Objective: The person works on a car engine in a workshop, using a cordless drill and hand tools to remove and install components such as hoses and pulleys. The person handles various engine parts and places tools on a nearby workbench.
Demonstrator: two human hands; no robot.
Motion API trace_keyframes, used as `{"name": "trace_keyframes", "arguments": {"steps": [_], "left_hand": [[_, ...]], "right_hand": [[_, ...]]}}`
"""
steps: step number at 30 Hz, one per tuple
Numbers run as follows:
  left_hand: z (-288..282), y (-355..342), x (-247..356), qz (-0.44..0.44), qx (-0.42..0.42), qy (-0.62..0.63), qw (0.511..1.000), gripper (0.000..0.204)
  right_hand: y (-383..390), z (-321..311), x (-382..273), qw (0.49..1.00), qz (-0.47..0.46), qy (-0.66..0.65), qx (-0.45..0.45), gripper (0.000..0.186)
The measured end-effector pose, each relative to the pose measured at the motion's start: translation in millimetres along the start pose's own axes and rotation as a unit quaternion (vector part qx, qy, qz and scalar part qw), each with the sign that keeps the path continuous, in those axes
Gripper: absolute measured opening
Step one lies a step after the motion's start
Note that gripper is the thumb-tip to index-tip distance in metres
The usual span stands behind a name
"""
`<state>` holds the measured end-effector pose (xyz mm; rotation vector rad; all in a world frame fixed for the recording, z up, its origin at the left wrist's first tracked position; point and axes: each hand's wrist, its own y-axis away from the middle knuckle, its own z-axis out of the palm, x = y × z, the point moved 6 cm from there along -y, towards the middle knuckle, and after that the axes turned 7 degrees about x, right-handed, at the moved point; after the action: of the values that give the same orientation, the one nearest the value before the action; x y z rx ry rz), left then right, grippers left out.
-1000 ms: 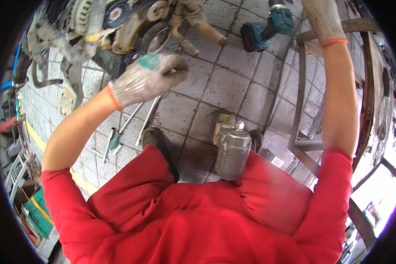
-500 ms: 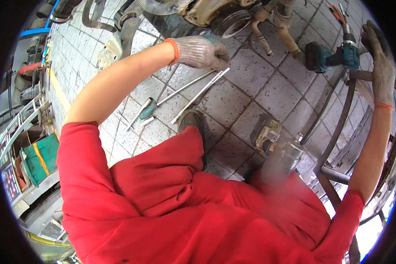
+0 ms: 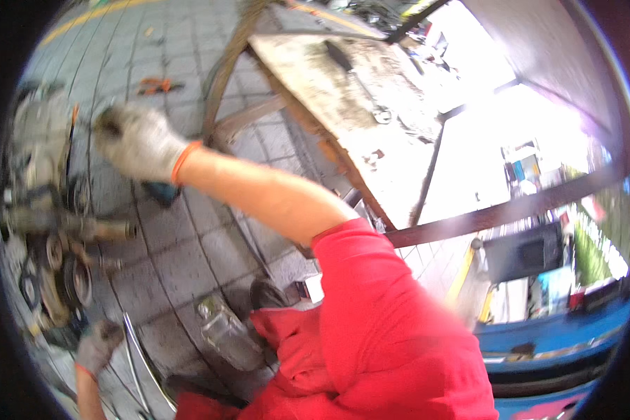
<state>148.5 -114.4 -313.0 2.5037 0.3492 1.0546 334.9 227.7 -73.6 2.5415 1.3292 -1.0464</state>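
Note:
My right hand (image 3: 136, 143), in a grey work glove with an orange cuff, reaches to the upper left with fingers curled. Whatever it may hold is hidden. A teal tool body (image 3: 162, 192), probably the cordless drill, shows partly from beneath this hand. Orange-handled pliers (image 3: 158, 85) lie on the tiles just beyond. At the lower left is my left hand (image 3: 99, 345), gloved too, its fingers closed; I cannot make out anything in them. Long metal rods (image 3: 134, 360) run close beside it. Both hands are somewhat blurred.
Greasy metal parts and pipes (image 3: 63, 231) lie along the left. A see-through plastic container (image 3: 229, 336) stands by my foot. To the right is a worn bench (image 3: 315, 77) with a rusty frame, a wrench-like tool (image 3: 369, 96) on top. Blue equipment (image 3: 546, 343) is at the lower right.
The view has swung to the right, bringing the bench into sight. My right hand has come from beside the drill to over the teal tool body. My left hand stays near the rods.

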Motion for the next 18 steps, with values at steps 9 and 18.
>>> {"name": "trace_keyframes", "arguments": {"steps": [9,18], "left_hand": [[1,-34,41,0.067,-0.087,-0.138,0.984,0.041],[-20,12,25,-0.071,-0.014,0.104,0.992,0.057]], "right_hand": [[18,-24,28,0.985,0.017,-0.138,0.098,0.043],[-4,-13,-15,0.918,-0.230,0.316,-0.068,0.028]]}}
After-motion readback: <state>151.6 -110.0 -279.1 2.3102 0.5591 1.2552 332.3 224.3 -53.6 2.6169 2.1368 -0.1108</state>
